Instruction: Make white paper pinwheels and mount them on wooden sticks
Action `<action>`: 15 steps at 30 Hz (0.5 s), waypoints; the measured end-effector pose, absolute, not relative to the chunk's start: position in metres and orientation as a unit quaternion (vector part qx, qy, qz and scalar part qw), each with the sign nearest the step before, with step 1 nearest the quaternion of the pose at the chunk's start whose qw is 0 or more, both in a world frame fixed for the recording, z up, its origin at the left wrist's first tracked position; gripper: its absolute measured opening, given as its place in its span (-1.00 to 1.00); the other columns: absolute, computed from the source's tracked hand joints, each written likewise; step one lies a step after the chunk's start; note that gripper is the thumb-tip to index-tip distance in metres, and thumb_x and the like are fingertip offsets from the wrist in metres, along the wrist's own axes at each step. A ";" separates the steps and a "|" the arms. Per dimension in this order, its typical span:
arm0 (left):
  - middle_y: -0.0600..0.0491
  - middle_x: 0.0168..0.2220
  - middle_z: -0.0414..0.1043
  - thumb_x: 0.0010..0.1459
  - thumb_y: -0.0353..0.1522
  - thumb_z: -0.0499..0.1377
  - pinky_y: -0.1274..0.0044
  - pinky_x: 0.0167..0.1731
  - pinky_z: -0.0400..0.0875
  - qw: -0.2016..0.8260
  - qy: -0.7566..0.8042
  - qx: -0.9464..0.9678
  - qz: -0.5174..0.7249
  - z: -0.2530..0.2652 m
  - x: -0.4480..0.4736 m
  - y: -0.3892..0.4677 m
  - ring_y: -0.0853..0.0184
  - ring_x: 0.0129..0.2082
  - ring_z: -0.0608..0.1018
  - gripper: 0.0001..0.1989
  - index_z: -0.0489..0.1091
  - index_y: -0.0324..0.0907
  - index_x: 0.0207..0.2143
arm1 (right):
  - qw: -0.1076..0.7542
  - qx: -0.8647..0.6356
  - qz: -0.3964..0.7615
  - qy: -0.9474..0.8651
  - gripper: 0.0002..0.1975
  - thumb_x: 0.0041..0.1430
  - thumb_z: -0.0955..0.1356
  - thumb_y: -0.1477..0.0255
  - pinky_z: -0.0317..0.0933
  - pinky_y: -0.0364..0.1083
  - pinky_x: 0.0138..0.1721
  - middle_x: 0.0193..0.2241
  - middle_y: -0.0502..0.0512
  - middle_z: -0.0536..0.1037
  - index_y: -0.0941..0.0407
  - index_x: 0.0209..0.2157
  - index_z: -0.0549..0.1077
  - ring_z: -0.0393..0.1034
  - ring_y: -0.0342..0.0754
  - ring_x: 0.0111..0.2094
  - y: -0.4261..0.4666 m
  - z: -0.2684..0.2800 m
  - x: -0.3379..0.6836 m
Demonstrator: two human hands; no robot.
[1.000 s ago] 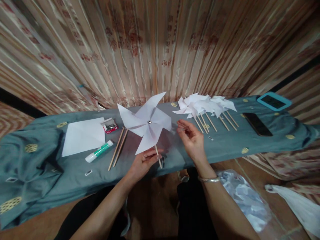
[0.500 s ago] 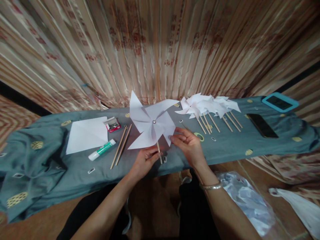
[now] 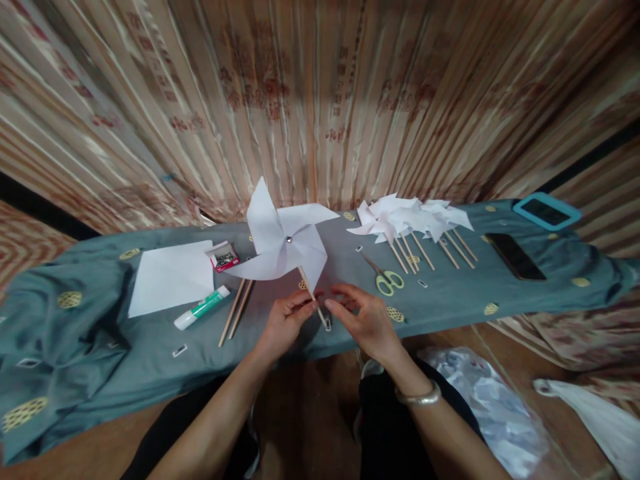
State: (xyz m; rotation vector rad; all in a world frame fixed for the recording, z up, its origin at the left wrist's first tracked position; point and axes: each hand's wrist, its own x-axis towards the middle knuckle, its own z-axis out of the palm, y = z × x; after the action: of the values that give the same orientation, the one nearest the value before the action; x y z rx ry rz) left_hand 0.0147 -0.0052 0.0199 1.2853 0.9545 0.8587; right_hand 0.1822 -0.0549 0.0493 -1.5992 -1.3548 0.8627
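Observation:
A white paper pinwheel [image 3: 289, 240] with a silver pin at its hub tilts to the left above the cloth. My left hand [image 3: 286, 323] pinches the lower part of its wooden stick [image 3: 310, 288]. Close by on the right, my right hand [image 3: 363, 317] has its thumb and fingers apart beside the stick, with nothing visible between them. Green-handled scissors [image 3: 389, 281] lie just beyond the right hand. To the left are two loose wooden sticks [image 3: 235, 312], a glue stick [image 3: 202, 307] and a small red box of metal pins [image 3: 225, 258].
White paper [image 3: 173, 280] lies at the left. Several finished pinwheels [image 3: 415, 217] are heaped at the back right. Past them lie a dark phone [image 3: 515, 256] and a blue-framed device [image 3: 547, 211]. A curtain [image 3: 300, 100] hangs behind the cloth-covered table [image 3: 450, 293]; a plastic bag [image 3: 490, 407] sits on the floor.
My right hand has left the pinwheel's blade and come down beside the stick. The pinwheel has shifted left and tilted, and its blades have turned. The scissors now show fully.

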 end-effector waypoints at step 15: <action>-0.05 -0.21 0.63 -0.15 -0.23 0.43 0.45 -0.09 0.45 0.696 0.404 0.428 0.411 0.024 0.047 0.000 0.26 -0.20 0.60 -0.55 0.59 -0.20 -0.16 | 0.416 -0.639 0.329 -0.558 -0.81 0.17 0.36 0.27 0.28 -0.11 -0.36 -0.42 0.04 0.65 0.06 -0.34 0.58 0.50 -0.04 -0.41 -0.054 0.038 0.195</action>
State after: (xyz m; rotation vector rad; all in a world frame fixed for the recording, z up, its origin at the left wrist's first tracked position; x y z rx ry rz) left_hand 0.0473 -0.0004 0.0245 0.9545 0.9004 0.9177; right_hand 0.1953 -0.0536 0.0378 -1.6039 -1.4018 0.8251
